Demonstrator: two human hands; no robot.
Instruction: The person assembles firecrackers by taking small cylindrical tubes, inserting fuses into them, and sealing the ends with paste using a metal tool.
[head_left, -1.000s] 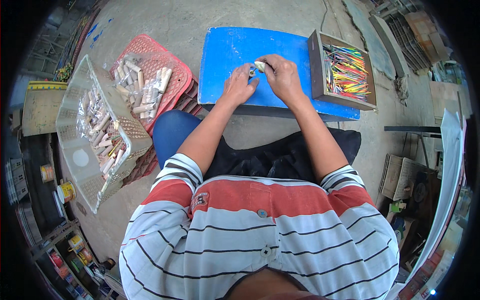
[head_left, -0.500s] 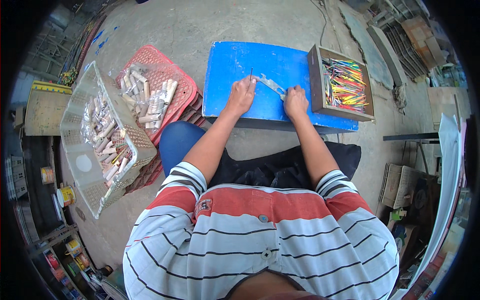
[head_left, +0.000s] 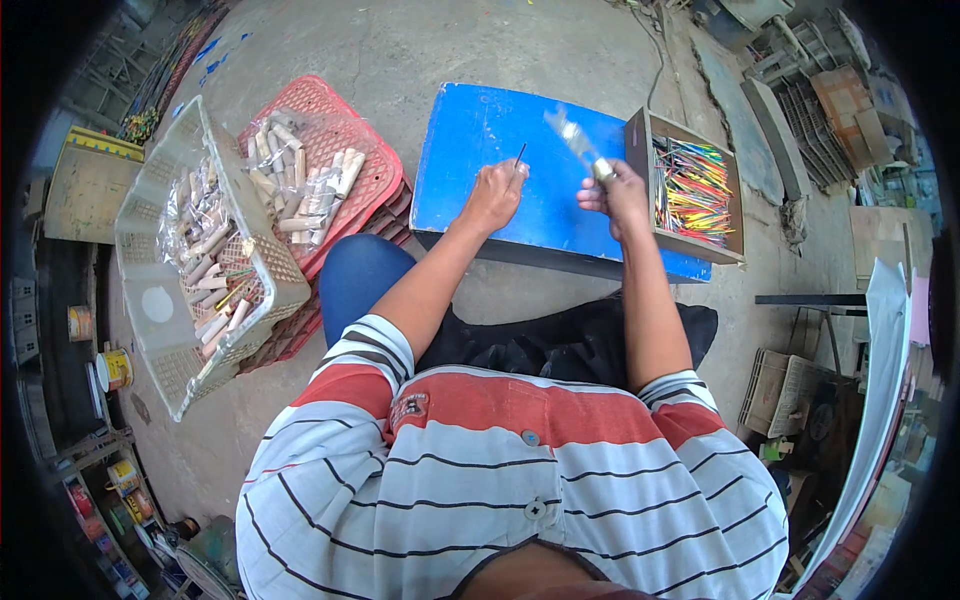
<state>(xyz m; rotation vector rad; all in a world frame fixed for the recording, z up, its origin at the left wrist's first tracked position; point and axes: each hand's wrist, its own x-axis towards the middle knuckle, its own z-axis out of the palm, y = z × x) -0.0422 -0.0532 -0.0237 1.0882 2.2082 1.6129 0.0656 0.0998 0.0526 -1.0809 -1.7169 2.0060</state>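
My left hand (head_left: 494,195) is closed around a thin dark stick (head_left: 520,155), whose end pokes up above the fingers. It rests over the left part of the blue box-like table (head_left: 460,125). My right hand (head_left: 626,197) grips a flat, notched metal tool (head_left: 578,140), smeared by motion, its far end pointing up and to the left. That hand hovers above the table's right side, just left of a wooden box (head_left: 640,165) holding many thin, pointed, coloured sticks (head_left: 693,190).
On the left stands a whitish plastic basket (head_left: 160,350) with bagged pale cylindrical pieces. Beside it, a red crate (head_left: 385,160) bears more bagged pieces (head_left: 320,195). Shelves with tubs line the far left. A dark bench (head_left: 810,300) and a worn crate (head_left: 775,390) are at right.
My right hand has moved right and turned, lifting the metal tool away from the stick. My left hand has shifted slightly right and down, still holding the stick.
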